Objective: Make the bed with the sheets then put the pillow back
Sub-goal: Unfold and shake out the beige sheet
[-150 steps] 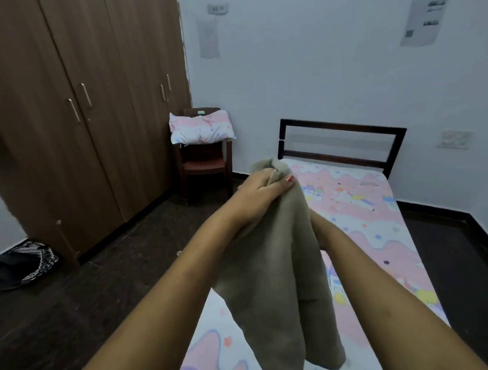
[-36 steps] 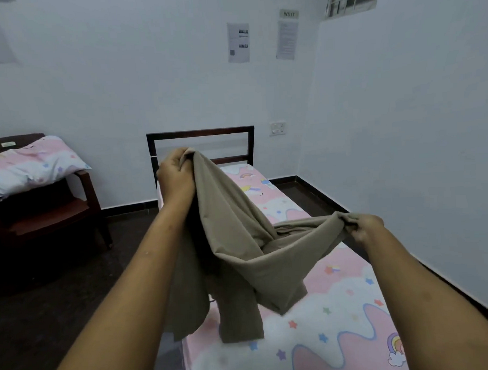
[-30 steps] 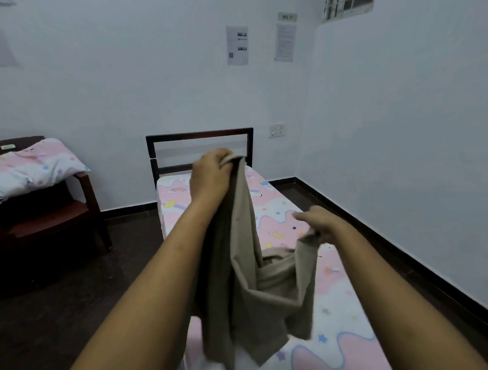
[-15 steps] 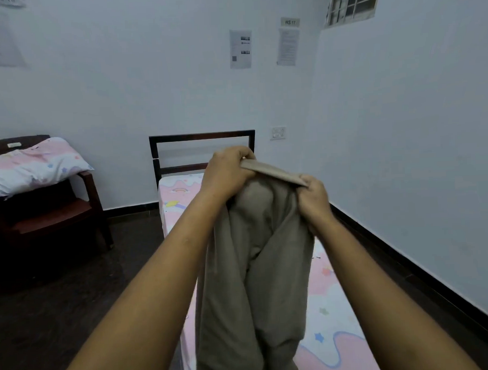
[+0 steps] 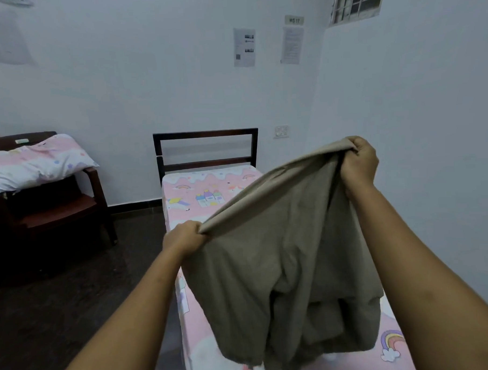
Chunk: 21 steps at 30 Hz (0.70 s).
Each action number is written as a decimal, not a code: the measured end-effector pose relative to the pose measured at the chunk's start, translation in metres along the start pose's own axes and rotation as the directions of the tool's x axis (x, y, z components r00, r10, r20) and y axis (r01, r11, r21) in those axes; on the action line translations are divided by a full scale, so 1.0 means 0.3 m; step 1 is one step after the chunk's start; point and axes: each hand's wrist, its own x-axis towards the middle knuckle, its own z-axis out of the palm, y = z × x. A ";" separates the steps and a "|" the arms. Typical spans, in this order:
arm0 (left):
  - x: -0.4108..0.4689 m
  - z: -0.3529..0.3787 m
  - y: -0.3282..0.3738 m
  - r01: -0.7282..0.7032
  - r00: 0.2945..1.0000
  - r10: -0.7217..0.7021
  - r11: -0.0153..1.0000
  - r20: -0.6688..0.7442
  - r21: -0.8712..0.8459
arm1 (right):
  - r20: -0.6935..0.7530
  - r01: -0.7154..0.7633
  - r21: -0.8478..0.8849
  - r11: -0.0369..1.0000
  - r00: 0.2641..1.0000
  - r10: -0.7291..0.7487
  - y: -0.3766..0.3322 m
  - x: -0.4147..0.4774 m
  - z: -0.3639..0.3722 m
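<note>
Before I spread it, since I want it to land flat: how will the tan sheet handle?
Likely floppy: the tan sheet sags in folds between the left hand and right hand. Probably light, since pinching one edge holds it up. It may land bunched; its lower part hangs doubled.

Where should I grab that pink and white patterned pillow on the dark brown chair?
Probably by its long front edge, near both ends, coming from the open front of the dark brown chair. The pink and white patterned pillow lies flat on top, one corner overhanging the armrest nearest the bed; the chair back blocks the rear.
</note>
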 end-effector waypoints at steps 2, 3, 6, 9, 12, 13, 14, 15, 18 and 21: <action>-0.007 -0.038 0.033 -0.015 0.991 0.004 0.997 -0.137 -0.076 | 0.103 -0.048 -0.271 0.961 0.992 0.078 0.066 0.002 -0.004; -0.010 -0.061 0.065 -0.050 0.984 0.025 0.988 -0.177 -0.143 | 0.200 -0.048 -0.430 0.902 0.969 0.147 0.089 -0.009 -0.001; -0.008 -0.126 0.192 -0.261 0.954 0.226 0.949 -0.196 -0.178 | 0.653 0.263 -0.584 0.768 0.714 0.252 0.066 -0.096 0.035; -0.021 -0.156 0.332 -0.424 0.900 0.405 0.899 -0.160 -0.109 | 0.935 0.309 -0.165 0.937 0.351 0.049 -0.019 -0.246 0.117; -0.033 -0.176 0.407 -0.520 0.852 0.513 0.852 -0.106 -0.058 | 0.878 0.091 -0.014 0.996 0.478 -0.032 -0.033 -0.316 0.169; -0.029 -0.184 0.404 -0.527 0.848 0.520 0.848 -0.105 -0.050 | 0.854 0.104 -0.021 0.994 0.520 -0.036 -0.029 -0.313 0.175; -0.021 -0.192 0.387 -0.513 0.857 0.506 0.857 -0.094 -0.059 | 0.836 0.147 -0.034 0.988 0.546 -0.053 -0.027 -0.303 0.174; -0.010 -0.197 0.360 -0.483 0.875 0.479 0.873 -0.073 -0.065 | 0.817 0.192 -0.040 0.981 0.571 -0.078 -0.024 -0.290 0.171; 0.029 -0.177 0.247 -0.351 0.936 0.351 0.935 -0.007 -0.043 | 0.703 0.216 -0.026 0.976 0.698 -0.135 -0.014 -0.240 0.153; 0.044 -0.139 0.161 -0.238 0.971 0.232 0.878 -0.065 -0.414 | 0.643 0.124 -0.020 0.992 0.761 -0.082 0.017 -0.182 0.127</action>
